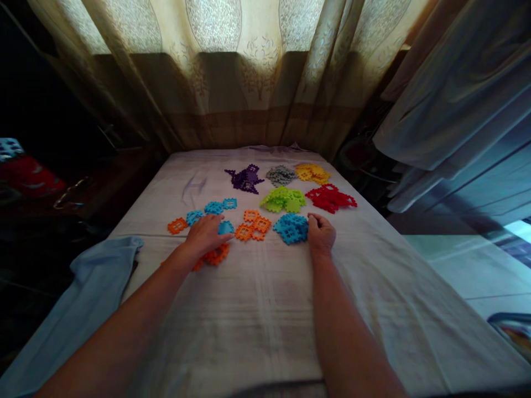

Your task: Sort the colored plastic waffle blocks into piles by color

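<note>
My left hand (206, 233) reaches over blue and orange interlocking plastic tiles, its thumb and fingers spread. A blue tile (226, 227) shows between the thumb and fingers; whether they touch it I cannot tell. Orange tiles (217, 255) lie partly hidden under this hand. My right hand (322, 234) is closed beside the right edge of a blue tile pile (291, 228); anything inside its curled fingers is hidden. Between the hands lies a small group of orange tiles (253, 225). More blue tiles (213, 208) and an orange tile (177, 225) lie beyond and left of my left hand.
Farther back on the sheet-covered surface (257, 326) are purple (245, 179), grey (281, 175), yellow (313, 173), lime green (284, 199) and red (331, 197) tile piles. Light blue cloth (97, 271) lies at the left edge. A curtain (257, 83) hangs behind; clothes (448, 94) hang at right.
</note>
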Available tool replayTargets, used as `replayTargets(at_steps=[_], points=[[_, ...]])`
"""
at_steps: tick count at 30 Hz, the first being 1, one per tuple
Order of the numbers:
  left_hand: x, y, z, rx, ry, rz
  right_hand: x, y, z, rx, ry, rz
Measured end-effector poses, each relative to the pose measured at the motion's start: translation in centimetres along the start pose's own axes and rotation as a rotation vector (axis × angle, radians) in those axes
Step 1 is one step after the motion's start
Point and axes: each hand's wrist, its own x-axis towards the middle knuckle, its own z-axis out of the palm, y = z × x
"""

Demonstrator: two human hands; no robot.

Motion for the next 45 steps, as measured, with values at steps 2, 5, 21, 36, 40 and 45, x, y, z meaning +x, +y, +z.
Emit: replayTargets(at_steps=[2, 5, 21, 36, 40, 45], points=[[-0.4, -0.5, 0.2, 0.025, -0.018, -0.008, 0.0, -0.1, -0.1, 0.003, -0.004, 0.010], [-0.3, -0.7, 0.2, 0.023, -0.019, -0.022, 0.1, -0.2, -0.3, 0.018, -0.003, 0.028], [2.6, 11.7, 0.5, -0.368, 0.114, 0.204, 0.3, -0.3, -0.2, 0.038, -0.001, 0.048], [1.4, 5.8, 3.5, -0.043, 0.021, 0.246, 0.2, -0.8, -0.3, 0.024, -0.005, 0.023], [0.2, 4.2, 2.5, 0.014, 0.037, 0.235, 0.1, -0.4, -0.2, 0.001, -0.001, -0.012], [-0.8, 2.5, 0.5, 0.034, 0.004, 0.247, 0.1, 0.1, -0.2, 0.000, -0.023, -0.006]])
